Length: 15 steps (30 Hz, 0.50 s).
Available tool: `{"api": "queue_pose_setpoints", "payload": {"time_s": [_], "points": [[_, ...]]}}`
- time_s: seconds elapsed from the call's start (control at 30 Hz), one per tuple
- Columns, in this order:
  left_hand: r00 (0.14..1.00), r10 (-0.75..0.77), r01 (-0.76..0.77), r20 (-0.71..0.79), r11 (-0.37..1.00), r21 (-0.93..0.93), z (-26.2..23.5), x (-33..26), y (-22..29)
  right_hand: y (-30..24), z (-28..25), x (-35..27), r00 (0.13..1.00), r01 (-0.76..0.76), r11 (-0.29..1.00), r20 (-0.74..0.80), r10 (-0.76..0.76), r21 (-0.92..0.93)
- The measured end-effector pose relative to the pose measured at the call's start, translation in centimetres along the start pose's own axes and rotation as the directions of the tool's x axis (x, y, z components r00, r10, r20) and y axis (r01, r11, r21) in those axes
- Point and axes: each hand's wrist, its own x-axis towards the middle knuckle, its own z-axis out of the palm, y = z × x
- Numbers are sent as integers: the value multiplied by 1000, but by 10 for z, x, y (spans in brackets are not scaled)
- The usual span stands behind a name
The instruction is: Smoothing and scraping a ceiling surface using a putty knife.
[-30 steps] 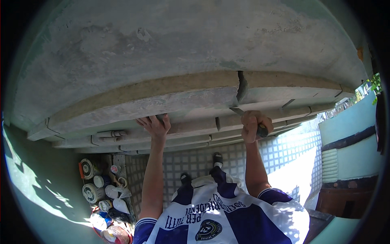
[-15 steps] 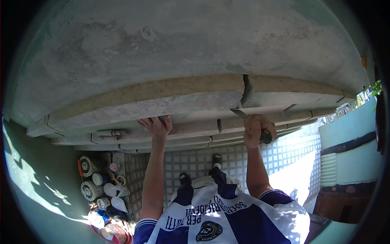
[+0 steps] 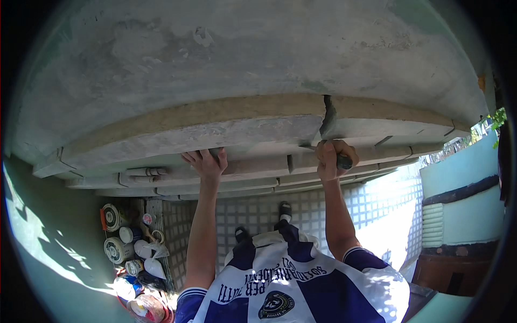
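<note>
In front of me a grey plastered wall [image 3: 215,59] carries stepped ledges. My right hand [image 3: 334,156] is closed round the dark handle of a putty knife [image 3: 344,161]. Its thin blade points left, close below the upper ledge [image 3: 258,132] and the dark gap [image 3: 327,118] that splits it. I cannot tell whether the blade touches the surface. Farther left, my left hand [image 3: 206,163] rests with fingers apart under the upper ledge, against the ledge below. A small dark patch shows beside its thumb; whether it is a notch or a loose piece is unclear.
Buckets and tubs [image 3: 117,250] stand with bags at the lower left, beside a ribbed panel. Pale pipes [image 3: 148,172] run along a lower ledge. Beneath me lies a tiled floor [image 3: 247,212], sunlit at the right. A brown box-like object [image 3: 447,272] sits at the lower right.
My right hand and the putty knife have moved left and slightly up, with the blade nearer the wall. My left hand stays at nearly the same spot. The whole view has shifted a little.
</note>
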Motion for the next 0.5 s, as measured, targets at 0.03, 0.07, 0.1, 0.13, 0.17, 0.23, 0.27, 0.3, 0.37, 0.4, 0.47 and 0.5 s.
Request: {"api": "queue_pose_setpoints", "payload": {"time_s": [0.03, 0.07, 0.1, 0.13, 0.17, 0.23, 0.27, 0.3, 0.37, 0.4, 0.47, 0.5], "points": [[1000, -8, 8, -25, 1000, 4, 2, 1, -3, -8, 6, 2, 998, 61, 995, 19, -59, -84], [1000, -9, 9, -23, 1000, 14, 4, 0, -6, -17, 12, 6, 992, 122, 979, 43, -117, -165], [1000, -1, 1, -27, 1000, 5, 4, -1, -4, -41, 21, 23, 980, 160, 986, 112, -165, 52], [999, 8, -8, -31, 1000, -5, 3, -2, -3, -38, 23, 20, 981, 154, 987, 111, -159, 53], [1000, 8, -8, -26, 1000, -2, 0, -4, -2, -29, 25, 16, 992, 120, 993, 30, -120, 7], [1000, -5, 5, -30, 1000, 1, 5, 0, -2, -12, 22, 12, 999, 35, 997, -43, -32, 70], [999, -2, 2, -32, 1000, -1, 7, 2, -3, -11, 16, 10, 998, 38, 997, -46, -35, 70], [1000, 1, -1, -28, 1000, -8, 5, 2, -3, -22, 16, 14, 999, 33, 994, -16, -31, 101], [1000, 3, -3, -21, 1000, -14, 4, 0, -3, -24, 17, 14, 1000, 22, 991, 14, -24, 132], [1000, -3, 3, -20, 1000, -3, 3, 0, -2, -18, 17, 12, 998, 55, 998, 25, -56, 42], [1000, -9, 9, -17, 1000, 9, 2, -3, -1, -16, 14, 9, 996, 86, 995, 39, -84, -49], [1000, -17, 17, -12, 1000, 11, 2, -2, -3, -16, 13, 11, 998, 50, 998, 35, -49, -26]]}}
